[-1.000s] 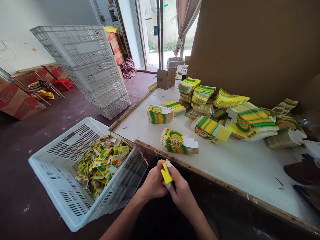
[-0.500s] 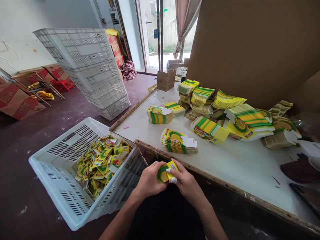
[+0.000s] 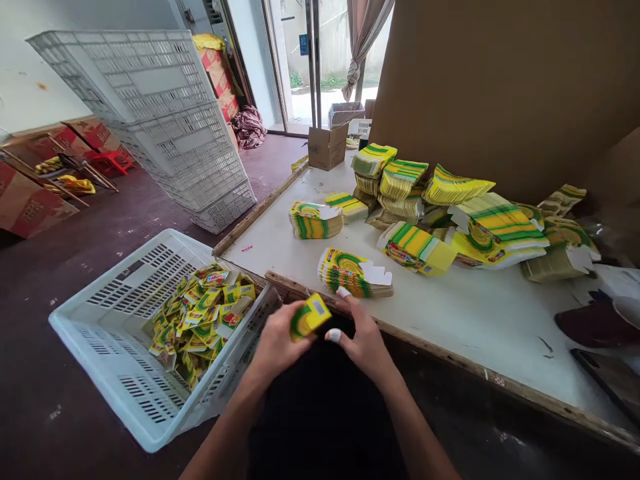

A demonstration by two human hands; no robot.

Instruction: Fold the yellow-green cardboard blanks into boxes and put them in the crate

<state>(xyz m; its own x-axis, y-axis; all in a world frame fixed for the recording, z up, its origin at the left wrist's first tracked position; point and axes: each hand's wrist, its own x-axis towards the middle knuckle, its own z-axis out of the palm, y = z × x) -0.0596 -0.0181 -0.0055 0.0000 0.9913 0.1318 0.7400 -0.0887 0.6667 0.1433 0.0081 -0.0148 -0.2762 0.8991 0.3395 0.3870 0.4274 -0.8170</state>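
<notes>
My left hand (image 3: 278, 340) is closed around a small yellow and green carton (image 3: 309, 317), its white barcode panel facing up. My right hand (image 3: 361, 337) is apart from that carton, thumb and fingers spread, with white coverings on the thumb and a fingertip. Its fingers reach toward a fanned stack of flat cartons (image 3: 353, 272) at the table's front edge. To the left, a pale plastic crate (image 3: 115, 300) holds a heap of yellow cartons (image 3: 205, 320).
More carton bundles (image 3: 415, 247) lie across the white table (image 3: 450, 320), piled toward the brown board behind. Tall stacked crates (image 3: 170, 133) lean at the left. A cardboard box (image 3: 327, 147) stands at the far end. A dark phone-like slab (image 3: 610, 380) lies at right.
My right hand has let go of the carton and moved up toward the fanned stack. My left hand has shifted left with the carton. The view has moved slightly.
</notes>
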